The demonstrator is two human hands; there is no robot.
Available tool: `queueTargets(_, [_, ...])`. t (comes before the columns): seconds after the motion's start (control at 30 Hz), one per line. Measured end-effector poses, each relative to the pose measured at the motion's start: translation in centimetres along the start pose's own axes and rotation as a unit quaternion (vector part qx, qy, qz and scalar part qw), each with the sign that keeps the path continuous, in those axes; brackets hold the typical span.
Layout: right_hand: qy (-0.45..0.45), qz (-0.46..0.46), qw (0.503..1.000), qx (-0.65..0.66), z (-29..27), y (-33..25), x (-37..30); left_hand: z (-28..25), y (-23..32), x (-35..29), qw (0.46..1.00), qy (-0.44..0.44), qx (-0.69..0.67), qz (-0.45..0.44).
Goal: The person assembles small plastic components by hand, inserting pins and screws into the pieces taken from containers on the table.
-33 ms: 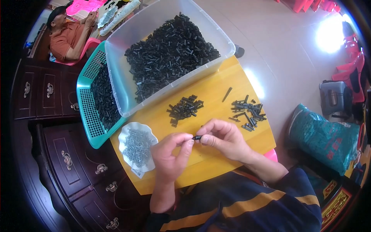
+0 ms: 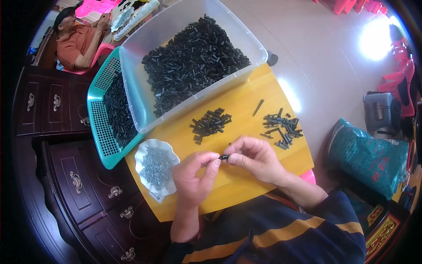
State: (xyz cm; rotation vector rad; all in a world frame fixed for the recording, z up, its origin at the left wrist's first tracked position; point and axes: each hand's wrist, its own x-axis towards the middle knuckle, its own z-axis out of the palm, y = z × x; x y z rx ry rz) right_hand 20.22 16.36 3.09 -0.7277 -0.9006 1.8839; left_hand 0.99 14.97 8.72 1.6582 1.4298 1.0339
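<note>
Left hand (image 2: 193,174): pinching small black part (image 2: 224,156), frame centre.
Right hand (image 2: 255,156): pinching same part.
Board (image 2: 246,105): bare wood below hands, near edge close.

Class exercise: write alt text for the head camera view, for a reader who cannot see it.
Seen from above, a left hand and right hand pinch one small black part between them over a yellow board. On the board lie two piles of black parts, a white dish of screws and a clear tub of more parts.
</note>
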Motion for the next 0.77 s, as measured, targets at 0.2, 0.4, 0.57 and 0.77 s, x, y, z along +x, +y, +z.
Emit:
queueTargets(0.2, [0.014, -0.108, 0.961, -0.256, 0.3, -1.1, 0.0, -0.4, 0.2, 0.2, 0.999, -0.018, 0.045, 0.021])
queueTargets(0.4, [0.007, -0.045, 0.97, -0.237, 0.5, -0.3, -0.6, -0.5, 0.5, 0.3, 0.992, -0.036, 0.091, 0.083])
queueTargets(0.57, [-0.024, 0.037, 0.999, -0.021, 0.0, 0.6, -0.4, -1.0, 0.3, 0.7, 0.982, -0.063, 0.108, 0.144])
queueTargets(0.77, [-0.067, 0.069, 0.994, 0.06, 0.2, 1.4, -0.1, -1.6, -0.2, 1.1, 0.989, -0.1, 0.047, 0.094])
